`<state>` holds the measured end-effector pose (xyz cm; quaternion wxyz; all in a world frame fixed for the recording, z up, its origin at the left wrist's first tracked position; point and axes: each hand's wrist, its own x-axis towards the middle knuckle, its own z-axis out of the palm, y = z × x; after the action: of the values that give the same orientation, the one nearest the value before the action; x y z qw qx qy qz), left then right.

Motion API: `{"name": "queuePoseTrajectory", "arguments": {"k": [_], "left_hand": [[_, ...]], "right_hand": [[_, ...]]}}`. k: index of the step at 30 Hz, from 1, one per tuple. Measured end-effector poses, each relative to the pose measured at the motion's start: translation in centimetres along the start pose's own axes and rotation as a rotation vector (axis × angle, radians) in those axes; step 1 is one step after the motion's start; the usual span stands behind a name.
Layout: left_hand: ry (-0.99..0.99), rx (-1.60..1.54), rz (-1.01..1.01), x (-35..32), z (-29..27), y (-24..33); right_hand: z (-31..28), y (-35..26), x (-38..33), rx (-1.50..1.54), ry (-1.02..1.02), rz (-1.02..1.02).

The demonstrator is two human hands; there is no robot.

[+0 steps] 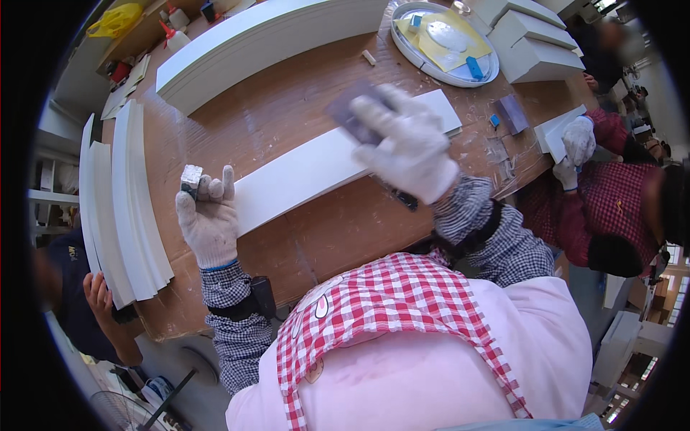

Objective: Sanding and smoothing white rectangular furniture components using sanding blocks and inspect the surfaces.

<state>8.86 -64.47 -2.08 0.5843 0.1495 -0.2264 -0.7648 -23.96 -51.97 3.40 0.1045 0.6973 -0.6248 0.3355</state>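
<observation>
A long white board [302, 176] lies slantwise across the brown table in front of me. My left hand [212, 219], in a white work glove, is at the board's left end. Between its thumb and fingers it grips a small block [191, 179] with a rough white top and dark sides. My right hand [410, 140], gloved too and blurred by motion, is over the right part of the board. It holds a flat grey-purple sanding block [353, 113]; whether the block touches the board I cannot tell.
Stacked white boards stand along the far side [273, 54] and left side [129, 208]. A round white tray [402, 54] holds a yellow cloth and blue pieces. Another grey-purple block [510, 113] lies at the right. A co-worker's gloved hands [577, 144] hold white pieces; another person's hand [98, 291] is at left.
</observation>
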Motion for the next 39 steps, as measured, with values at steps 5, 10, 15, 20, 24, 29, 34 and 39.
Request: {"name": "queuePoseTrajectory", "arguments": {"k": [5, 10, 15, 20, 24, 29, 34, 39], "left_hand": [[-0.065, -0.071, -0.031, 0.3, 0.1, 0.1], [-0.068, -0.052, -0.022, 0.2, -0.3, 0.0], [-0.075, -0.054, -0.037, 0.1, -0.3, 0.1], [-0.057, -0.07, -0.06, 0.2, -0.1, 0.2], [-0.02, -0.046, -0.044, 0.3, 0.0, 0.1], [-0.058, -0.045, -0.058, 0.2, -0.2, 0.1], [-0.071, -0.039, -0.053, 0.0, -0.2, 0.2], [-0.07, 0.003, -0.04, 0.3, -0.3, 0.1]], "right_hand": [[6.5, -10.9, 1.5, 0.207, -0.479, -0.241], [1.1, 0.7, -1.2, -0.2, -0.156, 0.22], [-7.3, 11.1, -4.4, -0.583, -0.162, 0.828], [-3.1, 1.5, -2.6, -0.042, -0.117, 0.161], [-0.2, -3.1, -2.2, -0.011, -0.258, -0.031], [-6.0, 8.2, -5.9, -0.545, -0.16, 0.526], [-7.7, 8.9, -7.2, -0.574, -0.024, 0.503], [-0.5, -1.5, -2.1, 0.069, -0.203, 0.007]]}}
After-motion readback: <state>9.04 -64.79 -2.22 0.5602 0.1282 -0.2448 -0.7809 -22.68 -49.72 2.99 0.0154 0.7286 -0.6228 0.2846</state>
